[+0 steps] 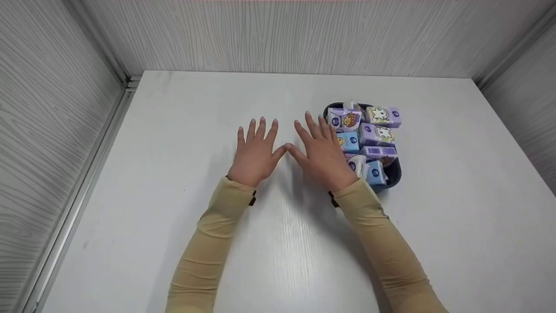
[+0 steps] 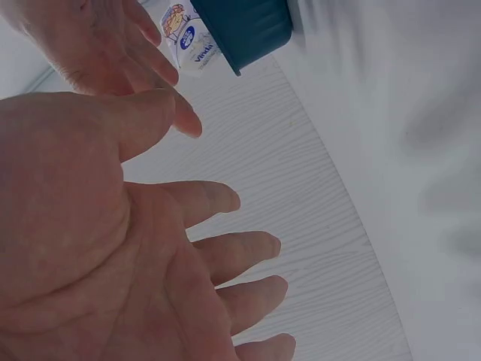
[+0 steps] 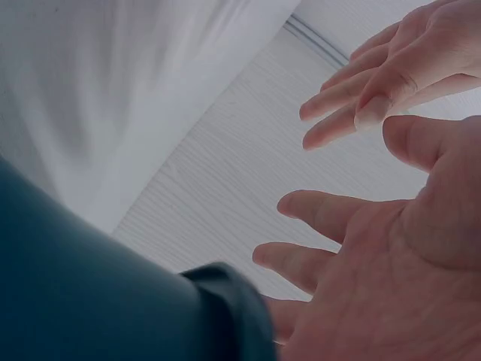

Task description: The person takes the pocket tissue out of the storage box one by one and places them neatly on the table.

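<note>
Small purple, blue and white packs with cartoon prints (image 1: 377,134): all heaped in the rounded dark teal plastic tub (image 1: 394,174), right of centre. A few poke above the rim, I'd guess because it's stuffed pretty full.
Smooth white tabletop (image 1: 173,148): carries the tub, which sits just beside the right hand, probably parked there for easy reach.
Left hand, bare, tan sleeve (image 1: 254,158): palm down, fingers straight and apart, zero grip on anything.
Right hand, bare, tan sleeve (image 1: 323,158): same deal, fingers spread, nothing clamped. It overlaps the tub's near side from above; can't tell if it's actually touching.
Thumbs: tips together or nearly so, can't say for sure.
Hand height: wrist views catch both palms from below, so they look raised, likely a neutral pose rather than a hold.
</note>
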### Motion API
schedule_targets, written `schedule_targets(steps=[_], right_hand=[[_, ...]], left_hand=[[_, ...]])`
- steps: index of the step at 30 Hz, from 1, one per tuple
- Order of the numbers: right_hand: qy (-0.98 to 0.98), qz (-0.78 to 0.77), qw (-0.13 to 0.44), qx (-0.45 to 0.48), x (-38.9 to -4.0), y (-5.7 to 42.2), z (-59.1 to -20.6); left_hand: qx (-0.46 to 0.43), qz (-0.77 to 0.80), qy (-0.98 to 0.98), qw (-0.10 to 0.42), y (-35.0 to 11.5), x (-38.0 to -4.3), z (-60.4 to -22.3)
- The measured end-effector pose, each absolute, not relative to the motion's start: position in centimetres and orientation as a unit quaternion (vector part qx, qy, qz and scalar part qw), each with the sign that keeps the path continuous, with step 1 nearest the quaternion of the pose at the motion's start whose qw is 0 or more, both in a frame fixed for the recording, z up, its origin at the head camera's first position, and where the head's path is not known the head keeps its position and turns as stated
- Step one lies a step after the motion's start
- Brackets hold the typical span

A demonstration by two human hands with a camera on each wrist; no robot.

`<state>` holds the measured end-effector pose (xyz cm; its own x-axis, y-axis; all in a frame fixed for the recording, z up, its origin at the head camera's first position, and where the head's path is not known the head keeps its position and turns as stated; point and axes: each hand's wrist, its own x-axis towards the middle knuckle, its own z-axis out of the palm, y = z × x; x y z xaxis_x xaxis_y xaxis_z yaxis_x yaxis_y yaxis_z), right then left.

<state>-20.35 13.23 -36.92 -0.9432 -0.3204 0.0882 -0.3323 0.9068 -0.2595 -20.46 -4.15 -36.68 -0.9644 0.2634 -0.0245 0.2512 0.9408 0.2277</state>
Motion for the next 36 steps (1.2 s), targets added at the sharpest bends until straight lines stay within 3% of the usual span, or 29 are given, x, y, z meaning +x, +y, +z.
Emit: schedule_targets(steps=[10,17,28,36], right_hand=[[-0.968,0.158,0.063,0.182,-19.5,14.5,-34.7],[-0.969,0.183,0.085,0.146,-19.1,19.2,-33.3],[-0.968,0.236,0.069,0.05,-18.4,26.4,-34.1],[-0.942,0.288,0.168,-0.018,-18.5,29.5,-37.4]], left_hand=[[0.133,0.115,0.984,0.038,-4.4,-20.3,-36.8],[0.145,0.123,0.981,0.022,-4.4,-20.2,-36.7],[0.153,0.119,0.981,0.032,-4.2,-20.3,-37.0],[0.158,0.133,0.978,0.034,-4.0,-20.2,-37.0]])
